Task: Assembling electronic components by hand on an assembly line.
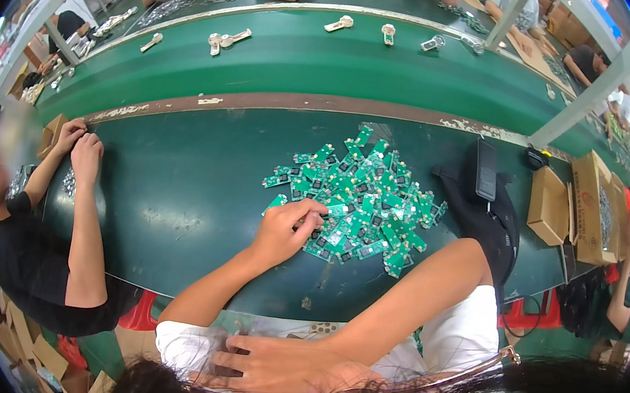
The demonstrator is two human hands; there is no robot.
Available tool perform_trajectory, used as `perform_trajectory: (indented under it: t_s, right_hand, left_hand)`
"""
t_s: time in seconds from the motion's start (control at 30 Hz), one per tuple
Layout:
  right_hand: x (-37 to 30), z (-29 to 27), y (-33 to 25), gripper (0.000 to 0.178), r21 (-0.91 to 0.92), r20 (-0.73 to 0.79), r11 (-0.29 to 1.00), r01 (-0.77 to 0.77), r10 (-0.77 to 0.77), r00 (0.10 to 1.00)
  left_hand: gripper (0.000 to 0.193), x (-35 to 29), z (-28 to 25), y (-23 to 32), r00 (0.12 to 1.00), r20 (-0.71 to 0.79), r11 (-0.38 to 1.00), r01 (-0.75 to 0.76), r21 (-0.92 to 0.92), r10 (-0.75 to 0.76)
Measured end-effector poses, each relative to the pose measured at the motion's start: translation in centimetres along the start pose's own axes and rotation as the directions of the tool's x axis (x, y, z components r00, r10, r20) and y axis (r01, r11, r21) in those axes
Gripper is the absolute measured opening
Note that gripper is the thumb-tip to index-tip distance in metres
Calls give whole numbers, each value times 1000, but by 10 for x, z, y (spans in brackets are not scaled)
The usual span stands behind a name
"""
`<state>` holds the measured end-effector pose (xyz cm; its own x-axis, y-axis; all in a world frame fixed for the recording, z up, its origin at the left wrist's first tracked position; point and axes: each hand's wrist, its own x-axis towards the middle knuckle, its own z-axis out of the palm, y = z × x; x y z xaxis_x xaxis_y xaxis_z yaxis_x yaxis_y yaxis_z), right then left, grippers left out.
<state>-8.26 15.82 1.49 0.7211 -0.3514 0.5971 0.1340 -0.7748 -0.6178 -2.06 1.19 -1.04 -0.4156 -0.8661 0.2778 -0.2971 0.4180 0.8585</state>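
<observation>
A loose heap of small green circuit boards (376,195) lies on the dark green worktable in front of me. My left hand (284,232) rests at the heap's left edge, its fingers curled in and its fingertips against the boards. Whether a board sits between those fingers is hidden. Bent back across my body, my right arm brings my right hand (263,361) close to the white left sleeve (181,342). Its fingers are spread, a little blurred, and nothing shows in them.
Behind the worktable (188,237) a green conveyor belt (283,59) carries several white handheld parts. A black bag (485,222) with a dark phone-like device (485,168) lies right of the heap, near cardboard boxes (550,206). A co-worker (34,236) sits at left; others work beyond the belt.
</observation>
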Motion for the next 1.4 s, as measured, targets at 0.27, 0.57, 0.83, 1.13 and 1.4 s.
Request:
perform_trajectory:
  t_s: [0.27, 0.57, 0.83, 1.13, 1.4]
  right_hand:
    - [-7, -3, -3, 41, -33, 25, 999, 24, -23, 999]
    - [-11, -7, -1, 39, -47, 63, 996, 72, -69, 996]
    - [-13, -14, 6, 38, -47, 105, 991, 126, -121, 987]
    - [-5, -23, 1, 36, -3, 166, 976, 219, -215, 962]
    - [8, -35, 4, 35, 96, 228, 930, 355, -367, 902]
  left_hand:
    - [13, -3, 3, 3, 1000, 24, 1000, 1, 21, -1]
    - [16, -3, -3, 12, 987, -71, 980, -132, 147, 144]
    - [15, -7, 0, 8, 972, -7, 946, -228, 232, 236]
    - [14, -5, -3, 9, 964, -96, 942, -216, 256, 247]
    - [15, -6, -5, 10, 971, -74, 938, -199, 285, 229]
